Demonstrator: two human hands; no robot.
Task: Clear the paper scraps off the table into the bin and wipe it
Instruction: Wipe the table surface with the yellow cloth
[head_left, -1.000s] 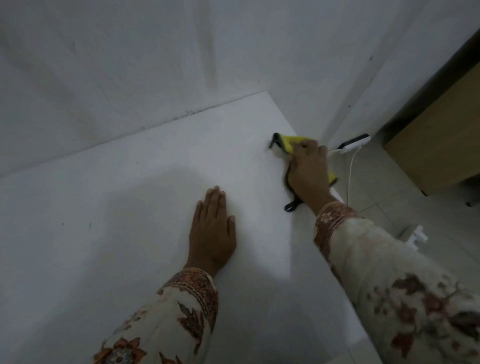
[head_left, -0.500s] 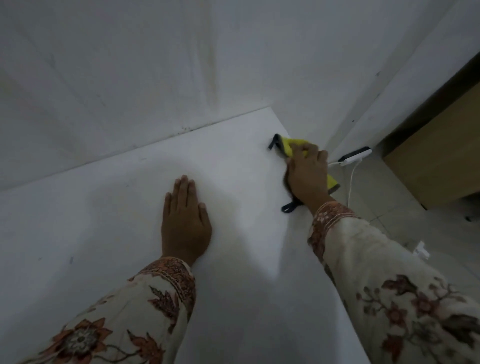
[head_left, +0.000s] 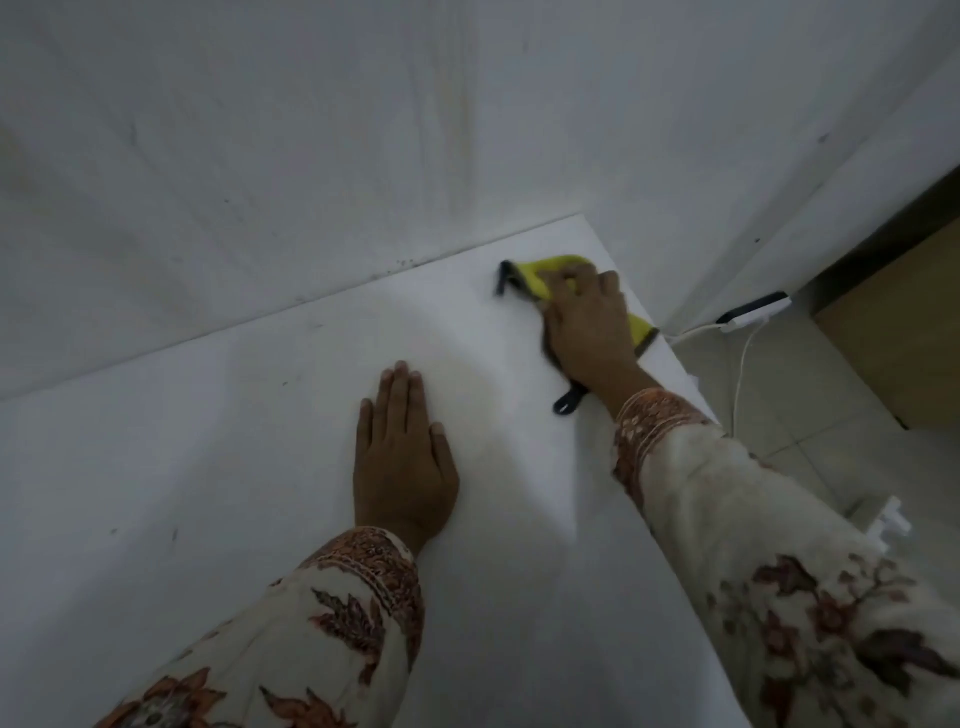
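Note:
A white table (head_left: 208, 441) fills the lower left of the view, set against the wall. My right hand (head_left: 592, 327) presses a yellow cloth with a dark trim and loop (head_left: 540, 270) flat on the table near its far right corner. Most of the cloth is hidden under the hand. My left hand (head_left: 402, 457) rests flat on the middle of the table, fingers straight and together, holding nothing. No paper scraps or bin are in view.
The table's right edge runs down past my right sleeve. On the tiled floor beyond it lie a white power strip with a dark top (head_left: 753, 312), its cable (head_left: 740, 374), and a small white part (head_left: 891, 522). A wooden cabinet (head_left: 904, 322) stands at the right.
My right hand has slid the cloth away from the right edge toward the back wall. My left hand stays flat on the table.

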